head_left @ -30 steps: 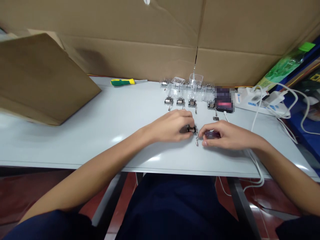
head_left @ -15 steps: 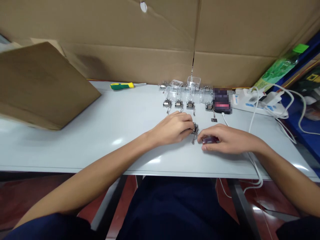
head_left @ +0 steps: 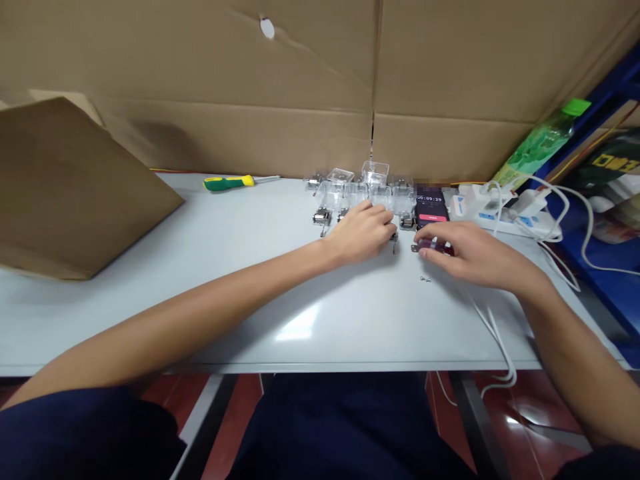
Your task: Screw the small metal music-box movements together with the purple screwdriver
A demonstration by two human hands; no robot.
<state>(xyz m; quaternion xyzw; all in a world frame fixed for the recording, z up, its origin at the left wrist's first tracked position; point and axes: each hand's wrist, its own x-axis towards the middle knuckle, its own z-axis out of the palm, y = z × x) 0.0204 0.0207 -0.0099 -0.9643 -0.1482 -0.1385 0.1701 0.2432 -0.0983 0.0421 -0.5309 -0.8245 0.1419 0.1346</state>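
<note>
My left hand (head_left: 363, 232) is closed around a small metal crank mechanism (head_left: 395, 241), which looks like a music box movement. Fingers hide most of it; its crank end sticks out on the right, close to the table. In my right hand (head_left: 463, 252) is a dark purple, see-through handle-like object (head_left: 434, 247), its exact kind unclear. A small dark metal plate (head_left: 415, 248) lies at the right fingertips. Tiny screws (head_left: 425, 279) lie just below that hand. Similar crank mechanisms (head_left: 322, 216) stand in a row behind, partly covered by my left hand.
Clear plastic boxes (head_left: 375, 173) stand along the cardboard wall. To their right are a phone (head_left: 432, 205) and a white power strip (head_left: 487, 215) with cables. A green-yellow screwdriver (head_left: 229, 183) lies left. A cardboard flap (head_left: 85, 193) juts over the table's left side.
My left hand has carried the mechanism forward to the row. My right hand has moved forward to the small plate, uncovering the tiny screws. The camera view has shifted slightly.
</note>
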